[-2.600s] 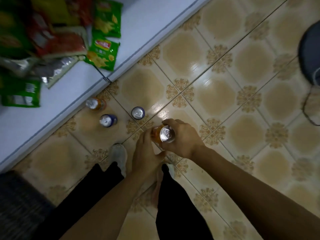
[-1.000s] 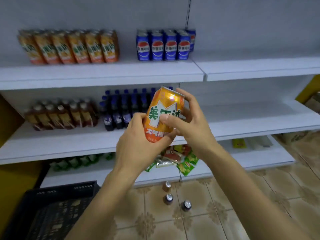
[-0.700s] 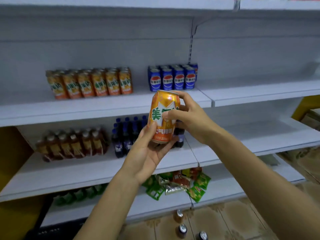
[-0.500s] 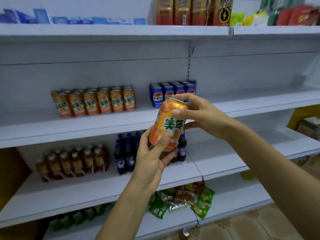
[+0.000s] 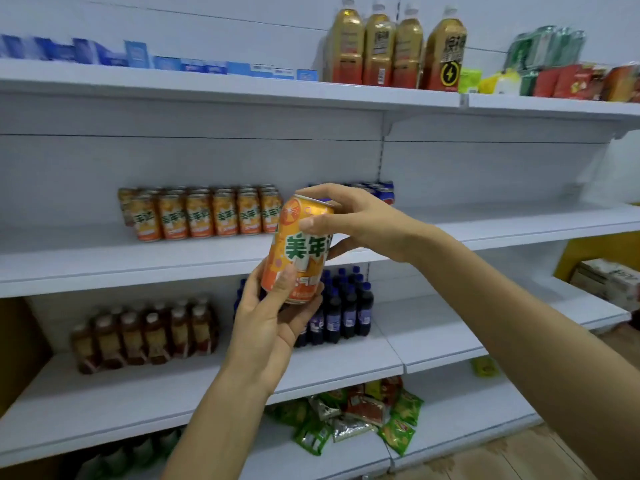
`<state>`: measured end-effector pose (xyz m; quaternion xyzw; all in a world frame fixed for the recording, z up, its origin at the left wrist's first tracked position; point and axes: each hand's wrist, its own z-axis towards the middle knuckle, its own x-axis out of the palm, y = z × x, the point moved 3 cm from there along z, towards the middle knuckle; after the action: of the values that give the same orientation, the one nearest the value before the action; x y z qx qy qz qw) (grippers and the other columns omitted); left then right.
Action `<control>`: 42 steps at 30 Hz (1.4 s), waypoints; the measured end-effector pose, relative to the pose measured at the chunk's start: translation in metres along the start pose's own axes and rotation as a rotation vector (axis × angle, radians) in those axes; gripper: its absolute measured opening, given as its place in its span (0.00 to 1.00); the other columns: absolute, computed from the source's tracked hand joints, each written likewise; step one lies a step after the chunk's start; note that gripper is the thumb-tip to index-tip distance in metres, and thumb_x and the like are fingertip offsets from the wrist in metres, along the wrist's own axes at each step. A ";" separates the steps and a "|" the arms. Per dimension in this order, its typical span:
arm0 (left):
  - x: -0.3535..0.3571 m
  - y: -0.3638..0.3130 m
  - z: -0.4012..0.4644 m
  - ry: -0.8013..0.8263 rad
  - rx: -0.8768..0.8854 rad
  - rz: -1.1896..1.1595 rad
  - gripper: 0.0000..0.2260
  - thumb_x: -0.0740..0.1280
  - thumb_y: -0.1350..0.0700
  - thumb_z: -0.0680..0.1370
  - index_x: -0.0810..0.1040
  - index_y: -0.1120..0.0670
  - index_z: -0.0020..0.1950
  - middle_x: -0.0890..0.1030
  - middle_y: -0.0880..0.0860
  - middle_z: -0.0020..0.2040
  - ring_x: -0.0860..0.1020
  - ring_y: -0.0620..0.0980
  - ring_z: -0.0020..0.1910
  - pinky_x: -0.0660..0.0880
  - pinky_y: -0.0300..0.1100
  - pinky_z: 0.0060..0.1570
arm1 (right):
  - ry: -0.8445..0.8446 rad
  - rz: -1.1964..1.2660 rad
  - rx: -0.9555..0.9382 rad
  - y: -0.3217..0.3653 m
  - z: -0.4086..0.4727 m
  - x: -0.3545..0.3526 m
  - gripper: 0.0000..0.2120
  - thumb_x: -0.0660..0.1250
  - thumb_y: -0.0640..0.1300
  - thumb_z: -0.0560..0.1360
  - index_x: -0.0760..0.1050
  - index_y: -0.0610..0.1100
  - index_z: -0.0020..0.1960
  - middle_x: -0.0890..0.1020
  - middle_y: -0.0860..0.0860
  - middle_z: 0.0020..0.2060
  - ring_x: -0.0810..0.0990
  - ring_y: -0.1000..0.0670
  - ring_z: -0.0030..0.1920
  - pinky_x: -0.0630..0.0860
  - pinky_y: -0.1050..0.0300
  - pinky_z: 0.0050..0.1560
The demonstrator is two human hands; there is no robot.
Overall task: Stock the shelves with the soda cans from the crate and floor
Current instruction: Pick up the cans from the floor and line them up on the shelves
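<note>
Head view, only one there is: orange soda can (image 5: pixel 299 249) is up in the air in front of the shelving, tilted a bit, top leaning right, held betw. both hands. Left hand (image 5: pixel 268 320) cups the bottom, thumb across the lower front & fingers curled under the base. Right hand (image 5: pixel 360 220) pinches the upper part, fingers over the rim, thumb on the side. So both hands are closed round the can, neither free. Behind it, on the middle shelf (image 5: pixel 104 261), the row of matching orange cans (image 5: pixel 204 214) stands w/ labels out; blue cola cans (image 5: pixel 381 192) sit just to the right, mostly hidden by the right hand. Looks like the can belongs at the right end of the orange row, in the gap next to the blue ones, tho I can't see how wide that gap is. Risks as I see it: going in tilted, the can's edge could clip the end orange can or a blue one & knock a few over; swapping from 2 hands to 1 could let a smooth can slip; set down too near the shelf lip, it could tip off toward the bottles (image 5: pixel 341 306) below. Label's facing out now, a twist on the way in could spoil that.
</note>
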<state>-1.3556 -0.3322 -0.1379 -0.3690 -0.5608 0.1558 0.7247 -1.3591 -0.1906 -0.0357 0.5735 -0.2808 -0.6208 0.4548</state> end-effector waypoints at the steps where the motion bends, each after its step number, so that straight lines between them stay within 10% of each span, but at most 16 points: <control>1: -0.011 -0.011 -0.005 -0.008 -0.001 -0.013 0.23 0.68 0.54 0.69 0.74 0.54 0.65 0.81 0.56 0.59 0.80 0.57 0.57 0.80 0.49 0.51 | 0.013 -0.006 -0.007 0.007 0.007 0.014 0.24 0.70 0.46 0.74 0.69 0.48 0.68 0.79 0.49 0.56 0.81 0.51 0.55 0.82 0.54 0.46; 11: -0.134 -0.113 -0.044 -0.280 0.263 0.282 0.36 0.74 0.53 0.60 0.70 0.52 0.67 0.80 0.53 0.57 0.81 0.54 0.56 0.81 0.44 0.46 | 0.171 -0.060 -0.046 0.062 0.092 0.160 0.24 0.73 0.49 0.71 0.71 0.45 0.64 0.81 0.47 0.53 0.83 0.49 0.51 0.83 0.48 0.46; 20: -0.225 -0.173 -0.005 -0.284 0.261 0.121 0.22 0.69 0.57 0.67 0.75 0.52 0.62 0.83 0.54 0.55 0.82 0.55 0.54 0.81 0.44 0.46 | 0.492 -0.415 -0.201 0.091 0.197 0.236 0.33 0.74 0.48 0.70 0.63 0.54 0.71 0.77 0.55 0.58 0.80 0.55 0.54 0.81 0.57 0.50; 30: -0.318 -0.272 0.188 -0.428 0.326 0.658 0.31 0.74 0.49 0.67 0.68 0.50 0.67 0.80 0.48 0.56 0.80 0.47 0.54 0.78 0.42 0.52 | 0.442 -0.524 -0.273 0.085 0.426 0.266 0.26 0.75 0.49 0.70 0.67 0.52 0.64 0.78 0.51 0.49 0.80 0.54 0.44 0.76 0.66 0.36; 42: -0.394 -0.268 0.397 -0.652 0.238 1.185 0.25 0.79 0.51 0.64 0.74 0.51 0.57 0.81 0.49 0.51 0.79 0.48 0.47 0.74 0.40 0.43 | 0.405 -0.767 -0.178 -0.028 0.618 0.257 0.25 0.77 0.54 0.66 0.70 0.50 0.58 0.76 0.50 0.54 0.76 0.50 0.51 0.76 0.53 0.49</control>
<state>-1.9008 -0.6230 -0.1837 -0.4656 -0.4329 0.6894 0.3472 -1.9453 -0.5138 -0.0635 0.7051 0.1016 -0.6413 0.2851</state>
